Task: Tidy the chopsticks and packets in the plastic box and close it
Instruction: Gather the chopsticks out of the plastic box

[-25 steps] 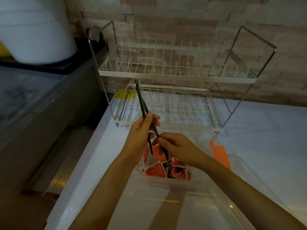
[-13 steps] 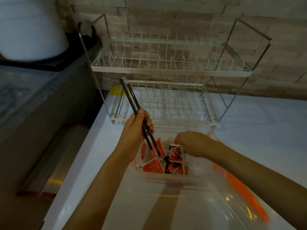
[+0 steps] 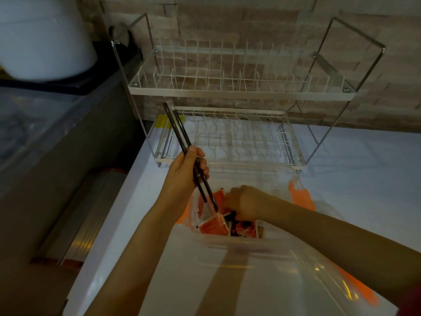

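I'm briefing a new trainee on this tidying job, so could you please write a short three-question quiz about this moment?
1. True or false: the left hand holds a pair of black chopsticks.
2. Where is the right hand? A) on the dish rack B) among the red packets in the clear plastic box C) flat on the white countertop
3. Fill in: the dish rack's two shelves hold ___ dishes.

Key: 1 true; 2 B; 3 no.

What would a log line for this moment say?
left hand: holds chopsticks | right hand: among packets | plastic box: open
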The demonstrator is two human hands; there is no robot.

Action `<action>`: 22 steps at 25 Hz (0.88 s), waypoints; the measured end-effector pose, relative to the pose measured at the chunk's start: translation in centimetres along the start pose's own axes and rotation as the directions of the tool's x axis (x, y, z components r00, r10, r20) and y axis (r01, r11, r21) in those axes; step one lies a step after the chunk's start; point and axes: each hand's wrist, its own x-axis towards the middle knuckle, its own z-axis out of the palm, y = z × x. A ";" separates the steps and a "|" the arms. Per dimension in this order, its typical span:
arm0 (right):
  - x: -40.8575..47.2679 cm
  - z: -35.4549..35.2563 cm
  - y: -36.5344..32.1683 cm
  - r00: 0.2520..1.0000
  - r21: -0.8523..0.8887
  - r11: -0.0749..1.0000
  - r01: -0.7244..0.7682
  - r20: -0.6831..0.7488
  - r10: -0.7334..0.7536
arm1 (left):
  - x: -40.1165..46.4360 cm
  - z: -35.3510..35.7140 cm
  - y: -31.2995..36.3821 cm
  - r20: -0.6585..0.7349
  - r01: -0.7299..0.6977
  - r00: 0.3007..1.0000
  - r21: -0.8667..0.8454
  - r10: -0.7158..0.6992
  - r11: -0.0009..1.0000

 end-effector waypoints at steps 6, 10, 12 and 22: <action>0.7 0.2 -0.5 1.000 -0.017 1.000 0.020 0.021 -0.020 | 0.0 -0.3 0.2 -0.025 0.008 1.000 -0.008 -0.008 1.000; 1.0 0.4 -1.1 0.998 -0.026 0.997 0.068 0.015 -0.067 | -0.1 -0.4 0.3 -0.030 0.006 1.000 -0.016 -0.006 1.000; 0.8 -0.2 -0.9 0.994 0.025 0.997 0.080 -0.080 -0.077 | -0.1 -0.4 0.4 -0.028 -0.002 1.000 -0.023 0.001 1.000; -3.3 -3.2 1.7 0.783 0.663 0.748 0.040 -0.486 0.389 | 0.1 -0.8 1.1 -0.049 -0.040 0.998 -0.063 0.037 0.997</action>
